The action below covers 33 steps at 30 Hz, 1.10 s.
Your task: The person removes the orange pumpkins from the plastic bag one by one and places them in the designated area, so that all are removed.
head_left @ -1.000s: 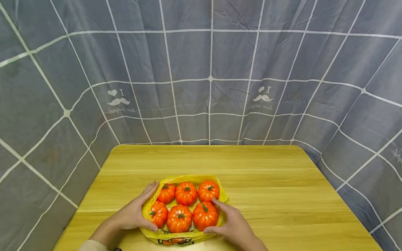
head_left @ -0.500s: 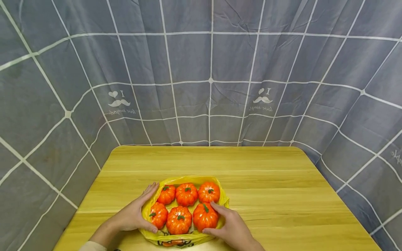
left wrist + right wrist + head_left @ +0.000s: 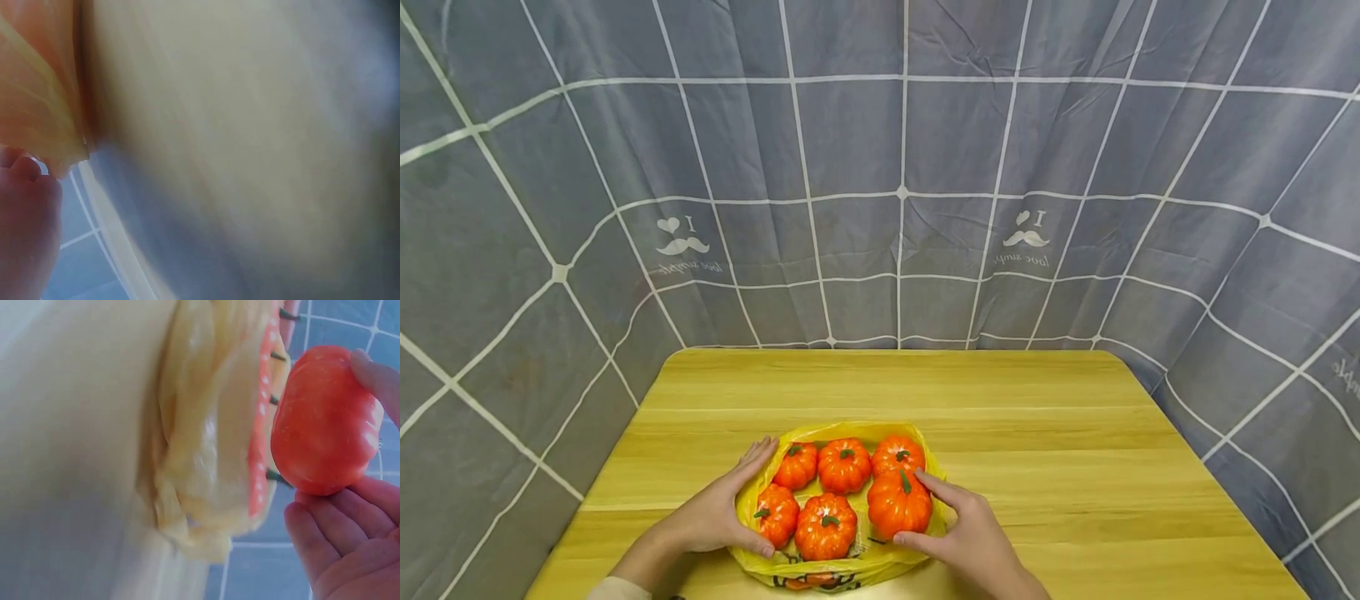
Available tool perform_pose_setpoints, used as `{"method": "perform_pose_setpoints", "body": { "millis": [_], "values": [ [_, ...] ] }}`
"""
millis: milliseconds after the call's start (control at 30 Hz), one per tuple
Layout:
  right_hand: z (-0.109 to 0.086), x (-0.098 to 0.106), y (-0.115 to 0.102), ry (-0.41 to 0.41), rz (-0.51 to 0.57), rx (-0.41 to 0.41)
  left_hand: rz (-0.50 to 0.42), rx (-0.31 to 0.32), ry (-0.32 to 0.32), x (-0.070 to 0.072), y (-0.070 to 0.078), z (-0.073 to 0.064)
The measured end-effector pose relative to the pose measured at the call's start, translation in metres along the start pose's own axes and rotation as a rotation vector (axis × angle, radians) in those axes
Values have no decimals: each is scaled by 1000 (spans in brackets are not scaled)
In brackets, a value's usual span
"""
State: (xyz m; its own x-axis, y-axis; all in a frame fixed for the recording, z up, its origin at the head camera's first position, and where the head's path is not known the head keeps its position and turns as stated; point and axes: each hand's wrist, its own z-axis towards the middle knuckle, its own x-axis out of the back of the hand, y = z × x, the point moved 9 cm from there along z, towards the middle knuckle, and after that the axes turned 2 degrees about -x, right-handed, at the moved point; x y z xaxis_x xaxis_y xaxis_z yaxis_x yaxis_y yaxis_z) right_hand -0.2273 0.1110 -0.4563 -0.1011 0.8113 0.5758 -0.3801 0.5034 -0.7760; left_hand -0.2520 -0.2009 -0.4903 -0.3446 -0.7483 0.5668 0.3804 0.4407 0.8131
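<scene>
A yellow plastic bag lies with its mouth wide open on the table. My right hand grips a small orange pumpkin with a green stem, thumb on one side and fingers on the other. In the right wrist view this pumpkin is clear above the others, whose stems poke up at the bag's rim. Several more pumpkins sit in the bag in two rows. My left hand rests along the bag's left side, fingers extended outside it, thumb over the front rim.
The wooden table stretches behind the bag and to its right. Grey curtains with white grid lines enclose the table at the back and sides. Dark print marks the bag's front.
My right hand has taken the front right pumpkin up from its place, slightly back and to the right, so it overlaps the one behind. My left hand stays at the bag.
</scene>
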Motion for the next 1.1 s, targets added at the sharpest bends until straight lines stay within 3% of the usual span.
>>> {"method": "perform_pose_setpoints", "body": {
  "millis": [167, 333, 633, 900, 1100],
  "values": [
    [6, 22, 10, 57, 96, -62, 18, 13, 0, 2, 1, -1],
    [12, 49, 33, 124, 135, -157, 30, 22, -8, 3, -1, 0],
    [9, 98, 80, 187, 4, -311, 41, 26, -33, 1, -4, 3],
    [4, 120, 111, 190, -13, -403, 55, 24, -44, 2, -3, 6],
    [8, 120, 128, 154, -52, -412, 57, 34, -57, 2, -2, 5]
  ]
}}
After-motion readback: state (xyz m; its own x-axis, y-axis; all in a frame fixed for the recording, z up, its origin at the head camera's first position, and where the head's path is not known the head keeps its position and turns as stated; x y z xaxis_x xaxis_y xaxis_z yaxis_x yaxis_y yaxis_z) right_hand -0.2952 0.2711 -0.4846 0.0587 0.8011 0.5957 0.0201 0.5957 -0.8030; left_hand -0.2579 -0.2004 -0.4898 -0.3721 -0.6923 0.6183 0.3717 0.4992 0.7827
